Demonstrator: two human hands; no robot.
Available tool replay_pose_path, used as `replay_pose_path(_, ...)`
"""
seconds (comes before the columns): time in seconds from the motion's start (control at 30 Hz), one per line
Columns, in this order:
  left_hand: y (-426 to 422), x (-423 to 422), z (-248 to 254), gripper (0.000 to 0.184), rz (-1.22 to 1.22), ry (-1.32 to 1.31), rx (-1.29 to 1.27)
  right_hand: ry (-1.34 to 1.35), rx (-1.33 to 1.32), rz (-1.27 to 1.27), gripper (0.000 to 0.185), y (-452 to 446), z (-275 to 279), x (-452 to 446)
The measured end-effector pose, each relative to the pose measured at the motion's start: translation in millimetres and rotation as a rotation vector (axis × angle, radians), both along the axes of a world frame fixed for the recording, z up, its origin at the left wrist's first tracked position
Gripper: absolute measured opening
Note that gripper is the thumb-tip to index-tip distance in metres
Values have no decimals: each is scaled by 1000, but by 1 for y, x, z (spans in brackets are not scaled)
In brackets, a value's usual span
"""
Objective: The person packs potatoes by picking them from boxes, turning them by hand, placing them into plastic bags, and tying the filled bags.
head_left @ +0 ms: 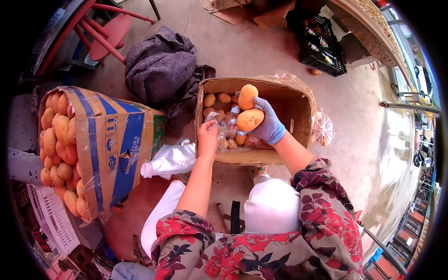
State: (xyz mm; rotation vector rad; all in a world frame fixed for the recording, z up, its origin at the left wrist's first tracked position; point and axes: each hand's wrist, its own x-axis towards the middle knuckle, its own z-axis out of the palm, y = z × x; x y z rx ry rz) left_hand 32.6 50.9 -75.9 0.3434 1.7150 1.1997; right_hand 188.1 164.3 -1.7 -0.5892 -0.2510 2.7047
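Observation:
My right hand [269, 122], in a blue glove, holds two potatoes over an open cardboard box [252, 157]. One potato [248, 97] is above the other potato [250, 120]. My left hand [208, 136] is bare, at the box's left front edge, its fingers bent and pinched at a clear plastic bag [225, 127]. Inside the box, on its left side, lie several more potatoes [224, 98], partly covered by the plastic.
At the left stands a tall cardboard box [107, 149] full of potatoes. A dark blanket [161, 67] lies behind it, a white plastic bag [172, 159] beside it. A black crate [333, 69] with bottles is at the upper right; a red chair [110, 38] is upper left.

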Motion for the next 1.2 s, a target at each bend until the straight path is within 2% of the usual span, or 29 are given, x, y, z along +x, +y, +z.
replay_pose_path(0.17,-10,-1,123,18,-117,-140,267,-30,-46,70,59,-33,109,-2)
replay_pose_path(0.27,-36,0,193,27,-63,-229,369,-15,48,152,59,-61,158,-5)
replay_pose_path(0.3,-47,-3,206,40,-113,-245,416,-4,86,166,59,-75,174,-5)
replay_pose_path(0.33,-56,-3,218,42,-152,-265,502,2,119,178,59,-87,185,-5)
replay_pose_path(0.37,-66,-1,231,45,-190,-290,582,86,37,202,57,-98,189,-7)
replay_pose_path(0.43,-88,0,246,50,-284,-393,742,105,140,295,55,-115,181,-7)
replay_pose_path(0.5,-101,3,240,49,-379,-261,757,19,270,344,50,-130,175,-2)
replay_pose_path(0.53,-104,3,238,49,-427,-196,760,-73,502,330,49,-134,170,-3)
replay_pose_path(0.57,-105,3,236,47,-403,-289,756,-122,624,254,50,-136,160,-4)
replay_pose_path(0.67,-95,-6,232,47,-494,224,858,-181,808,64,57,-136,148,-4)
replay_pose_path(0.7,-91,-9,229,49,-493,345,873,-216,826,45,58,-133,147,-6)
replay_pose_path(0.73,-88,-11,227,49,-485,351,868,-253,843,25,60,-131,147,-7)
replay_pose_path(0.83,-78,-17,223,48,-480,434,864,-75,635,59,60,-119,142,-16)
replay_pose_path(0.9,-73,-23,224,50,-509,583,865,-61,718,22,57,-117,151,-20)
replay_pose_path(0.93,-71,-25,225,52,-547,525,833,-55,757,6,56,-117,153,-22)
replay_pose_path(1.0,-70,-26,226,55,-621,399,758,-78,511,83,57,-112,145,-23)
replay_pose_path(1.03,-69,-27,224,56,-580,205,765,-86,389,118,57,-109,142,-24)
replay_pose_path(1.13,-65,-26,222,59,-367,-346,824,163,3,120,59,-103,138,-27)
replay_pose_path(1.17,-61,-29,219,62,-317,-385,798,248,-186,87,61,-100,140,-29)
replay_pose_path(1.2,-60,-33,219,66,-264,-424,773,233,-239,27,60,-98,138,-29)
